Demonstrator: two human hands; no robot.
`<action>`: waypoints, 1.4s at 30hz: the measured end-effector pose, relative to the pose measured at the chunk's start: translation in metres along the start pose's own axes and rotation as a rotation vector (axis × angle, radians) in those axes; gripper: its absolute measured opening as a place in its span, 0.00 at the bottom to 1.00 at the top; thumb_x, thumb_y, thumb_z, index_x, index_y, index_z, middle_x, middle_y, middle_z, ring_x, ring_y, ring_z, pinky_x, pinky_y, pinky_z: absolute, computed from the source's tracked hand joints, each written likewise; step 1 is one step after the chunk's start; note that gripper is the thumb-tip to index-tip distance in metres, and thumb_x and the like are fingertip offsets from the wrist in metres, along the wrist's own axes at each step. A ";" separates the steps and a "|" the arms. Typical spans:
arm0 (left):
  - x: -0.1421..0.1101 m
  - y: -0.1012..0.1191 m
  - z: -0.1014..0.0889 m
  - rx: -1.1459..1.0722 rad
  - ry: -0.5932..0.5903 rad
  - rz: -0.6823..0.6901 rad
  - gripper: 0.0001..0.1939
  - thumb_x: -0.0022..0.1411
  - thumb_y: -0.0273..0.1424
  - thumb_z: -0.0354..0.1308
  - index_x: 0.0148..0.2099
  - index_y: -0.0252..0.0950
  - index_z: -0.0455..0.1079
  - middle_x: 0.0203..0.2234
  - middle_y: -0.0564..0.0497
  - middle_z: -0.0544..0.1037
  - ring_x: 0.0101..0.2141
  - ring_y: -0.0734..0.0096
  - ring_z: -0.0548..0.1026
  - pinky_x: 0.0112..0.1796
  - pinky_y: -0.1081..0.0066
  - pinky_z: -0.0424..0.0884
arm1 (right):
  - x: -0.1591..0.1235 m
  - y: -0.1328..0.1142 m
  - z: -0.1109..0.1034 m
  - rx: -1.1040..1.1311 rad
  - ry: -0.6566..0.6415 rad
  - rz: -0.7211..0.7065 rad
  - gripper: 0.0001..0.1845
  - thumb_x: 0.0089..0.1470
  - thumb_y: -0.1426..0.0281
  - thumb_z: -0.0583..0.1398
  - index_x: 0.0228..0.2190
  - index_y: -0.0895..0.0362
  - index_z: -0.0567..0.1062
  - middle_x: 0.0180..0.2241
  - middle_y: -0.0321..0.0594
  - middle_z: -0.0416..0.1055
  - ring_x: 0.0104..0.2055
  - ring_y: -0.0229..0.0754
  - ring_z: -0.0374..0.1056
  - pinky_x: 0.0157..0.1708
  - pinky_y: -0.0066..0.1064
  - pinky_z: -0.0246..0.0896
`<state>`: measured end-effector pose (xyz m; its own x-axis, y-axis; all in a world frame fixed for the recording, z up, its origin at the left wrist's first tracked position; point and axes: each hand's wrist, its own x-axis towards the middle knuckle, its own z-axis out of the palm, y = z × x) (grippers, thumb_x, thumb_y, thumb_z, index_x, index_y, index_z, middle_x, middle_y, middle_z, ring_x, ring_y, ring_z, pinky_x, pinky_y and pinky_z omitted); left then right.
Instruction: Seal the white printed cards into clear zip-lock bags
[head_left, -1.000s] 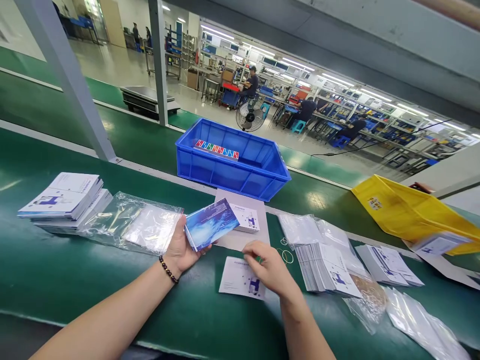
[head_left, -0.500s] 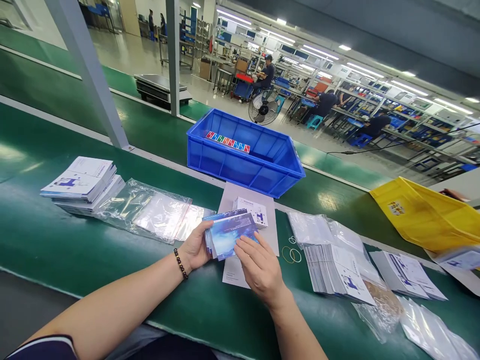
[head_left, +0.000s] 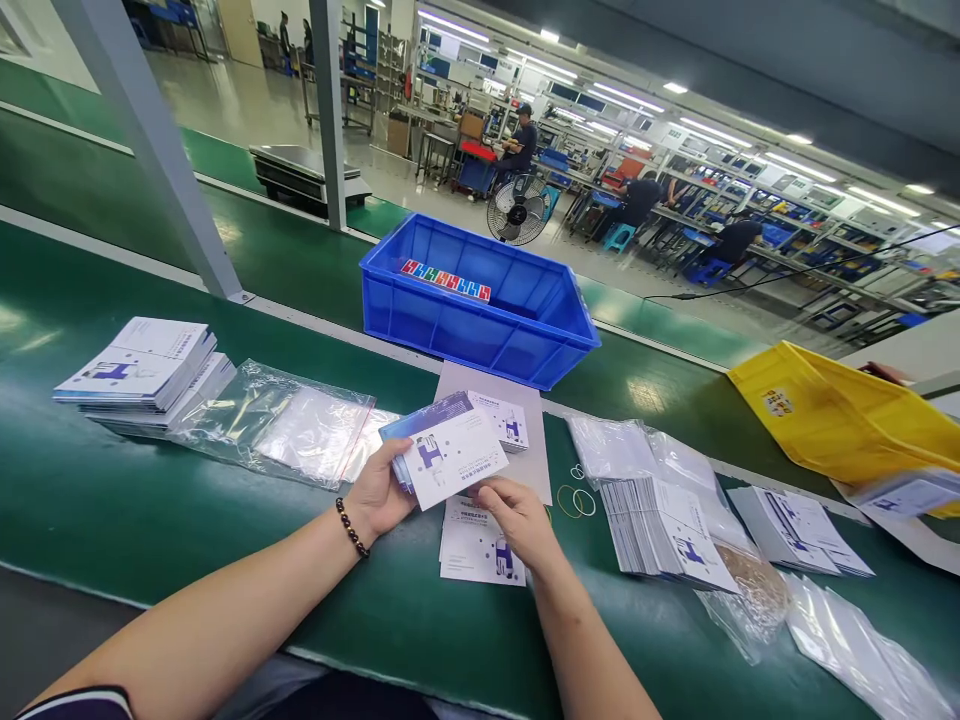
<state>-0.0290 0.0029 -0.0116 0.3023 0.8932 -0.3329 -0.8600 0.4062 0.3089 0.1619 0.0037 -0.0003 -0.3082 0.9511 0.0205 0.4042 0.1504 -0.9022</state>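
Observation:
My left hand (head_left: 381, 488) grips a small fanned batch of booklets (head_left: 459, 455). The front one shows a white cover with a purple device picture, and blue covers peek out behind it. Under the batch, my right hand (head_left: 519, 520) has its fingers closed at the edge of a white booklet (head_left: 461, 512); the fingertips are partly hidden. That booklet overlaps another white booklet (head_left: 480, 570) lying on the green belt. Behind the batch, a short pile of booklets (head_left: 514, 422) rests on a grey sheet (head_left: 536, 470).
Left lie stacked booklets (head_left: 142, 365) and clear plastic bags (head_left: 307, 430). A blue bin (head_left: 480, 335) stands ahead, a tilted yellow bin (head_left: 832, 430) far right. Right are rubber bands (head_left: 577, 500), banded booklets (head_left: 660, 530), more booklets (head_left: 799, 530) and bags (head_left: 862, 640). A metal post (head_left: 150, 160) rises left.
The batch in my left hand now has a white cover in front instead of blue. My right hand has moved off the batch's face and down; a second white booklet shows over the one on the belt.

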 end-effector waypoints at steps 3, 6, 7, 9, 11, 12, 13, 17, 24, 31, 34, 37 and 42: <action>-0.001 -0.003 -0.001 0.025 -0.027 -0.028 0.29 0.53 0.27 0.57 0.58 0.34 0.55 0.39 0.42 0.77 0.40 0.57 0.74 0.40 0.62 0.70 | -0.001 0.001 0.013 0.298 0.186 0.121 0.16 0.49 0.60 0.58 0.21 0.59 0.75 0.21 0.39 0.73 0.25 0.41 0.67 0.28 0.33 0.65; -0.003 -0.002 0.000 0.004 -0.035 -0.008 0.30 0.55 0.36 0.57 0.58 0.37 0.53 0.40 0.42 0.76 0.39 0.56 0.75 0.33 0.63 0.73 | -0.005 -0.004 0.002 0.474 0.372 0.039 0.12 0.47 0.60 0.60 0.27 0.56 0.75 0.27 0.39 0.73 0.28 0.40 0.68 0.30 0.33 0.65; -0.003 -0.001 0.000 -0.003 -0.041 -0.006 0.32 0.55 0.40 0.56 0.59 0.37 0.52 0.40 0.42 0.75 0.38 0.55 0.75 0.31 0.63 0.74 | -0.007 -0.006 -0.006 0.497 0.420 -0.009 0.11 0.47 0.61 0.60 0.30 0.55 0.74 0.28 0.38 0.73 0.29 0.40 0.68 0.30 0.32 0.65; -0.004 0.001 0.002 -0.008 -0.048 -0.009 0.34 0.54 0.46 0.55 0.59 0.36 0.52 0.40 0.41 0.75 0.36 0.54 0.75 0.30 0.62 0.74 | -0.010 -0.008 -0.024 0.443 0.480 -0.094 0.11 0.48 0.62 0.59 0.33 0.54 0.74 0.30 0.39 0.73 0.31 0.40 0.68 0.30 0.31 0.65; -0.003 0.002 0.002 -0.007 -0.030 -0.007 0.34 0.54 0.45 0.55 0.59 0.36 0.52 0.40 0.41 0.75 0.36 0.55 0.76 0.31 0.63 0.74 | -0.012 -0.010 -0.039 0.249 0.404 -0.167 0.10 0.50 0.65 0.57 0.35 0.54 0.74 0.32 0.41 0.72 0.32 0.41 0.68 0.29 0.31 0.64; -0.003 0.002 0.003 -0.005 -0.018 -0.002 0.34 0.54 0.44 0.55 0.59 0.36 0.52 0.40 0.41 0.74 0.36 0.56 0.76 0.31 0.63 0.74 | -0.013 -0.011 -0.044 0.124 0.296 -0.206 0.10 0.51 0.67 0.56 0.35 0.55 0.75 0.32 0.41 0.72 0.32 0.41 0.68 0.29 0.31 0.64; -0.003 0.002 0.003 0.000 -0.008 0.003 0.33 0.55 0.43 0.55 0.59 0.36 0.52 0.40 0.41 0.75 0.36 0.56 0.76 0.31 0.64 0.74 | -0.014 -0.013 -0.047 -0.002 0.170 -0.247 0.10 0.52 0.69 0.55 0.34 0.55 0.76 0.31 0.42 0.72 0.32 0.41 0.68 0.28 0.30 0.64; -0.001 0.001 0.002 0.011 0.006 0.016 0.29 0.56 0.37 0.55 0.59 0.37 0.53 0.39 0.43 0.76 0.36 0.58 0.76 0.34 0.64 0.73 | -0.015 -0.019 -0.033 -0.379 -0.015 -0.486 0.11 0.51 0.75 0.54 0.33 0.55 0.76 0.27 0.41 0.71 0.29 0.39 0.68 0.27 0.30 0.65; 0.001 -0.006 -0.001 0.061 -0.033 -0.040 0.29 0.53 0.26 0.55 0.57 0.32 0.55 0.40 0.42 0.76 0.41 0.57 0.74 0.45 0.60 0.67 | -0.010 -0.018 0.013 -0.815 0.177 -0.818 0.18 0.51 0.81 0.52 0.43 0.56 0.70 0.43 0.48 0.71 0.51 0.49 0.62 0.50 0.52 0.56; 0.002 -0.008 -0.007 0.040 0.053 -0.068 0.29 0.55 0.34 0.57 0.57 0.35 0.54 0.38 0.43 0.77 0.36 0.58 0.76 0.33 0.64 0.73 | -0.032 -0.034 -0.019 -0.637 0.365 -0.899 0.24 0.49 0.81 0.54 0.48 0.51 0.66 0.30 0.41 0.74 0.32 0.42 0.71 0.34 0.39 0.67; 0.000 -0.003 -0.003 0.031 0.054 -0.035 0.30 0.55 0.42 0.55 0.57 0.37 0.55 0.39 0.43 0.76 0.36 0.57 0.76 0.29 0.65 0.73 | -0.034 -0.037 -0.035 -0.500 0.248 -0.722 0.22 0.50 0.80 0.54 0.47 0.54 0.68 0.30 0.42 0.73 0.29 0.41 0.69 0.24 0.31 0.65; -0.001 -0.001 0.003 0.018 0.080 -0.015 0.29 0.55 0.44 0.53 0.56 0.37 0.57 0.37 0.44 0.77 0.35 0.57 0.76 0.28 0.65 0.73 | -0.023 -0.030 -0.033 -0.375 -0.012 -0.422 0.11 0.51 0.75 0.55 0.36 0.54 0.75 0.32 0.42 0.73 0.33 0.41 0.70 0.30 0.31 0.67; -0.004 -0.006 0.007 0.004 0.093 -0.027 0.24 0.56 0.32 0.54 0.54 0.33 0.59 0.37 0.44 0.77 0.38 0.60 0.75 0.37 0.65 0.71 | -0.006 -0.011 0.000 0.037 -0.020 0.065 0.13 0.50 0.62 0.57 0.23 0.57 0.77 0.24 0.40 0.74 0.27 0.41 0.69 0.28 0.32 0.65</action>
<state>-0.0223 -0.0013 -0.0065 0.2857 0.8602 -0.4224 -0.8502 0.4309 0.3025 0.1590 -0.0033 0.0090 -0.2998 0.9528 -0.0476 0.3923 0.0777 -0.9165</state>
